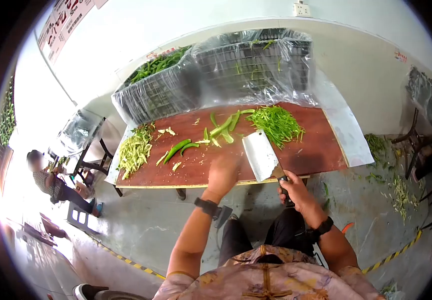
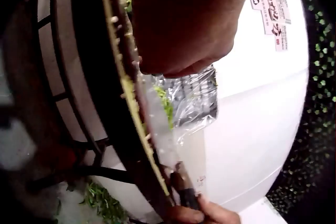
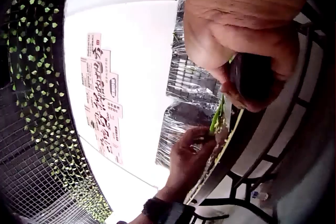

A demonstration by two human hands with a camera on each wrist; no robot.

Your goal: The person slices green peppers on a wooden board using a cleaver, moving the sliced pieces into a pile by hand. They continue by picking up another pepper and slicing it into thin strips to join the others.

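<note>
My right hand point(image 1: 296, 191) grips the dark handle of a cleaver point(image 1: 260, 156), its broad blade lying over the front of the red-brown board point(image 1: 321, 135). Blurred in the head view, my left hand point(image 1: 223, 172) is at the board's front edge, left of the blade. Its fingers look curled in the right wrist view, close to a green pepper piece point(image 3: 216, 120); I cannot tell whether they hold anything. Beyond it lie whole green peppers point(image 1: 178, 149) and split pepper pieces point(image 1: 221, 130). Thin green pepper strips point(image 1: 276, 124) are heaped behind the blade.
Pale pepper cores point(image 1: 135, 152) are piled at the board's left end. Two plastic-lined crates stand behind, the left crate point(image 1: 158, 95) full of green peppers point(image 1: 160, 65). Scraps point(image 1: 401, 197) litter the floor at right. Another person point(image 1: 51, 180) is at far left.
</note>
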